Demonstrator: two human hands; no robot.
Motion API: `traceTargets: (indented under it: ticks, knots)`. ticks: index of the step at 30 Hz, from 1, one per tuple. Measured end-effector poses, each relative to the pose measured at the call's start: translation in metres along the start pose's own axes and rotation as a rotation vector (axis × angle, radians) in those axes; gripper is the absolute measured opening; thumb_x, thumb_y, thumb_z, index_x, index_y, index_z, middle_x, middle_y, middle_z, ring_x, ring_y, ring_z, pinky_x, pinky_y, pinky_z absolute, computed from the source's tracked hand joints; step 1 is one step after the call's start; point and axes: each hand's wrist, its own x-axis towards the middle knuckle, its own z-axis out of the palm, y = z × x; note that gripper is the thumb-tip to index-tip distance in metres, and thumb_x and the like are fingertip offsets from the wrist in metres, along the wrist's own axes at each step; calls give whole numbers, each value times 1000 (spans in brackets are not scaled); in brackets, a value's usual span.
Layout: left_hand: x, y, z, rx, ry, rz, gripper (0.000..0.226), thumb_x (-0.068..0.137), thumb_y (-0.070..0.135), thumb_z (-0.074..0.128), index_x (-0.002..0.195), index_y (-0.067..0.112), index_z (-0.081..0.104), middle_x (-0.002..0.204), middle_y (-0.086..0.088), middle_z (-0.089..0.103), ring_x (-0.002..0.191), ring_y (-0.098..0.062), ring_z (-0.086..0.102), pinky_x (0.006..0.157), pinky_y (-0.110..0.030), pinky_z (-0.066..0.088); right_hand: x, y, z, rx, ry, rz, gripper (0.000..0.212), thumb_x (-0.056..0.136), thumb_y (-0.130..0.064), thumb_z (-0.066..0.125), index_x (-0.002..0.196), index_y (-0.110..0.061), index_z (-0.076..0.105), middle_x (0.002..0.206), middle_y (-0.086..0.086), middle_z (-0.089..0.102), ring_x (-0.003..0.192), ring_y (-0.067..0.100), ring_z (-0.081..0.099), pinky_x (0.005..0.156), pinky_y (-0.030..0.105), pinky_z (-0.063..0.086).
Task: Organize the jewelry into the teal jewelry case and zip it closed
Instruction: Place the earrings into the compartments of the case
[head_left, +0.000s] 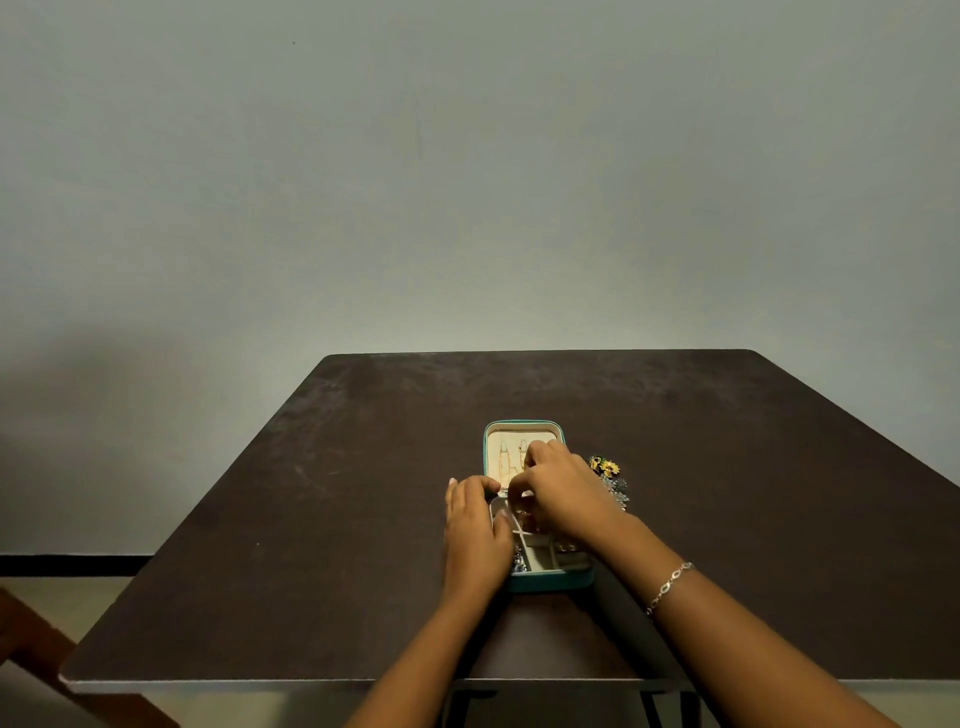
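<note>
On the dark surface the teal jewelry case lies open. The left hand curls its fingers round the case's left edge, while the right hand bunches over its middle; whether it pinches anything, I cannot tell. Loose jewelry lies just right of it.

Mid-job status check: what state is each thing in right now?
teal jewelry case, unzipped, lying open flat
earrings, seated in lid half
loose jewelry, on table right of case
left hand, grips case's left edge
right hand, curled over case middle; hold unclear
</note>
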Motion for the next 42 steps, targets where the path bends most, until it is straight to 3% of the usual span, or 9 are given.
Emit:
traceTargets:
  ticks: [5, 17, 21, 23, 26, 29, 33, 38, 42]
  knots:
    - [-3, -5, 1, -47, 13, -2, 24, 91, 11, 45, 113, 19, 44, 121, -2, 55, 111, -17, 52, 87, -30, 46, 16, -4, -5, -187, -74, -140, 22, 81, -21, 63, 102, -18, 70, 108, 7, 50, 106, 27, 41, 74, 35, 33]
    - [-4, -9, 2, -14, 25, 48, 19, 89, 9, 46, 94, 28, 41, 103, 2, 57, 96, -15, 53, 75, -25, 40, 20, 4, -4, -382, -135, -291, 21, 86, -21, 55, 98, -8, 66, 110, 10, 51, 104, 28, 41, 71, 35, 24]
    - [-4, -8, 0, -16, 15, 44, 19, 90, 9, 46, 94, 27, 41, 105, 3, 56, 97, -13, 52, 76, -22, 38, 13, 7, 0, -358, -35, -382, 12, 70, -23, 71, 82, -19, 70, 78, 1, 60, 78, 23, 54, 58, 31, 28]
    - [-4, -7, 0, -17, 16, 49, 20, 89, 7, 46, 93, 27, 41, 105, 3, 55, 98, -13, 52, 77, -22, 37, 7, 12, 4, -275, -1, -347, 11, 68, -23, 73, 78, -23, 70, 69, -3, 62, 70, 20, 56, 55, 29, 31]
    - [-4, -9, 1, -14, 12, 42, 22, 88, 7, 46, 94, 28, 40, 108, 4, 55, 101, -12, 51, 78, -22, 39, -4, 22, 2, 1, 64, -138, 21, 87, -15, 55, 102, -21, 68, 98, 0, 66, 95, 21, 53, 74, 33, 40]
    - [-4, -8, 1, -9, 14, 45, 23, 89, 7, 45, 93, 29, 42, 109, 6, 54, 102, -11, 52, 81, -27, 46, -11, 28, 3, 113, 147, 54, 23, 89, -14, 53, 105, -24, 68, 106, -2, 59, 103, 16, 46, 79, 29, 41]
    - [-2, -11, 2, 13, 16, 77, 23, 88, 5, 46, 87, 28, 46, 109, 3, 57, 113, -18, 50, 93, -38, 45, -14, 21, 7, 99, -17, 51, 23, 88, -18, 55, 105, -28, 67, 106, 0, 53, 105, 18, 42, 83, 31, 42]
    - [-2, -12, 3, -12, 19, 58, 16, 91, 11, 46, 100, 23, 50, 113, 3, 56, 106, -11, 53, 88, -33, 48, -25, 33, 4, 227, 106, 164, 22, 89, -18, 53, 107, -25, 64, 107, -3, 52, 104, 13, 42, 83, 28, 43]
    - [-2, -13, 3, -73, 2, 30, 23, 92, 11, 44, 110, 25, 48, 118, 1, 57, 104, -11, 56, 85, -38, 52, -51, 55, 12, 304, 205, 213, 23, 91, -14, 49, 104, -23, 65, 99, -5, 53, 95, 9, 43, 73, 21, 38]
